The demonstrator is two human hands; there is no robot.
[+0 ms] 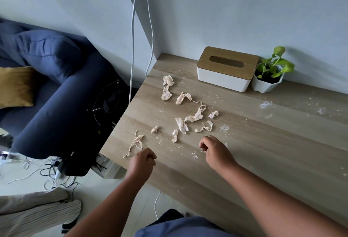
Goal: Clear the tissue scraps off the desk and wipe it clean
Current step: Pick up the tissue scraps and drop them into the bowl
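Note:
Several crumpled beige tissue scraps [181, 124] lie scattered over the left half of the wooden desk [263, 142], from the far left edge down to a long twisted scrap [134, 143] near the front corner. White dust and crumbs speckle the wood around them and further right [266, 104]. My left hand [144, 158] hovers as a closed fist just right of the long twisted scrap, nothing seen in it. My right hand [211, 147] is also curled shut, just below the middle cluster of scraps, empty as far as I can see.
A white tissue box with a wooden lid [227, 69] stands at the back by the wall, a small potted plant [269, 74] to its right. Left of the desk are a blue sofa [56, 95], hanging white cables [132, 48] and floor cables [54, 172].

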